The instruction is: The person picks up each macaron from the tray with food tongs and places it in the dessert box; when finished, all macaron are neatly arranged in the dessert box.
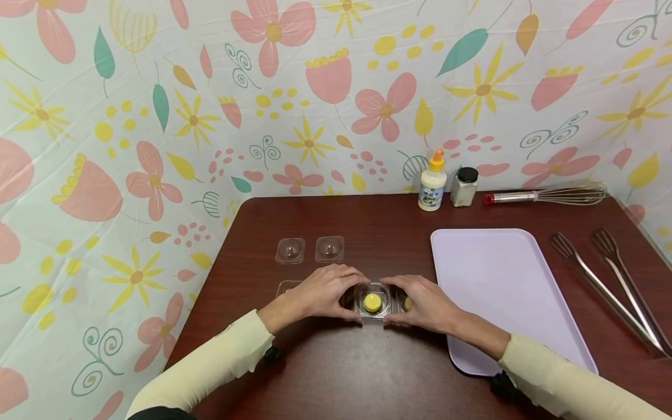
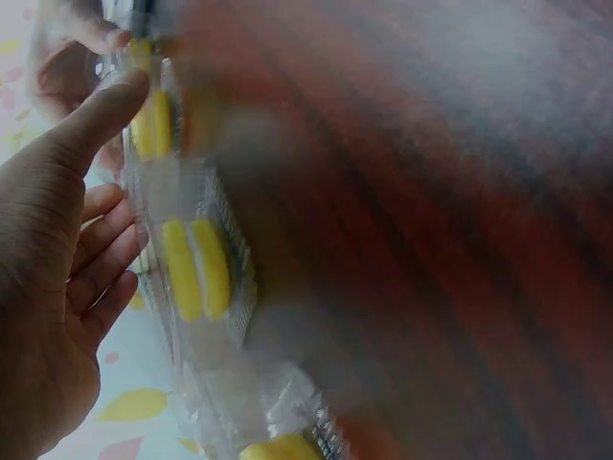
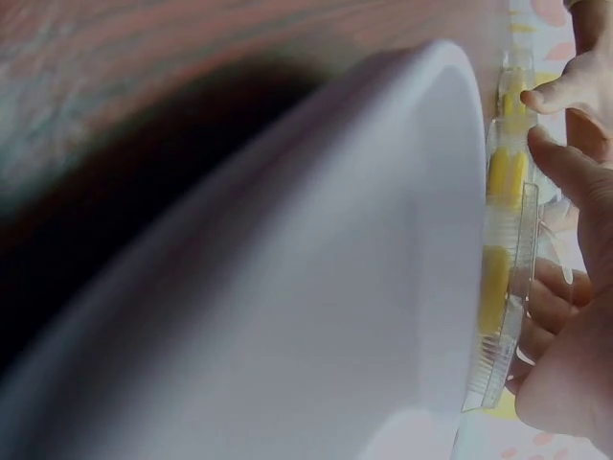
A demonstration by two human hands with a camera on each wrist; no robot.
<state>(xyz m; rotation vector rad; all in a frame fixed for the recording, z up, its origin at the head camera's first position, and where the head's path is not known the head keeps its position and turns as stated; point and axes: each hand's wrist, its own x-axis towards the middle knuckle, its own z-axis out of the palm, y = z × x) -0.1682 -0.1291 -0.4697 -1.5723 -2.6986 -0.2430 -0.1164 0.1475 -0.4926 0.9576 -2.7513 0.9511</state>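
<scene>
A small clear plastic box (image 1: 387,312) with a yellow macaron (image 1: 373,303) inside sits on the table in the head view. My left hand (image 1: 326,291) grips its left side, thumb at the front edge and fingers at the back. From the right, my right hand (image 1: 426,304) holds it the same way. Partly behind that hand is another boxed macaron (image 1: 407,304). A third clear box (image 1: 286,286) is mostly hidden behind the left hand. Side on in the left wrist view, a macaron (image 2: 196,268) shows two yellow shells with pale filling.
Two clear domed lids (image 1: 290,251) lie at the back left. A lilac tray (image 1: 493,280) stands close to the right hand, with metal tongs (image 1: 614,286) beyond it. Along the back are a glue-like bottle (image 1: 432,186), a black-capped jar (image 1: 464,188) and a whisk (image 1: 551,195).
</scene>
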